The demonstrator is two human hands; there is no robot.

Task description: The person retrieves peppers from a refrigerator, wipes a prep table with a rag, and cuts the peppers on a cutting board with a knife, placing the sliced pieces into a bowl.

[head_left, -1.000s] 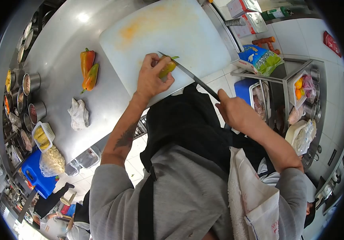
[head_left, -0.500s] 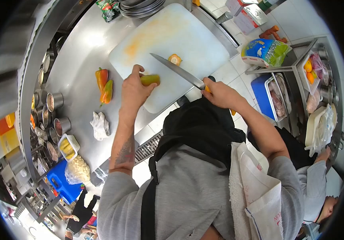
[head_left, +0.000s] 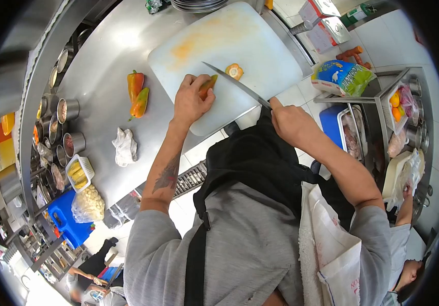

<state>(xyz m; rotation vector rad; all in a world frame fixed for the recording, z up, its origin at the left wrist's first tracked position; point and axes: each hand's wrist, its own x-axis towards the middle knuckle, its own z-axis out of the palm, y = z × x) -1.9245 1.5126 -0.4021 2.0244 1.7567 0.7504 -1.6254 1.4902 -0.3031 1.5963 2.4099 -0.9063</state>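
Note:
On the white cutting board [head_left: 199, 35], my left hand [head_left: 191, 102] is closed around a pepper [head_left: 208, 87] whose orange-red and green skin shows past the fingers. My right hand [head_left: 292, 121] grips the handle of a large kitchen knife [head_left: 242, 86]. Its long blade slants across the board just right of the held pepper, tip pointing to the upper left; whether it touches the pepper I cannot tell. Beyond the blade lies a cut pepper end [head_left: 234, 71]. To the left of the board, an orange-red pepper [head_left: 135, 84] and an orange-green pepper [head_left: 139, 104] rest on the steel counter.
A crumpled white cloth [head_left: 125, 147] lies on the steel counter [head_left: 102, 76]. Metal containers [head_left: 68, 110] line its left side, near a bag of pale pieces [head_left: 88, 204]. Stacked plates [head_left: 199, 6] stand at the far edge. Another person's arm [head_left: 405, 206] reaches toward a shelf at right.
My left hand has shifted slightly right, and the pepper has turned from lying sideways to slanting upward, showing its orange-red side. The camera view has shifted. The knife stays in my right hand.

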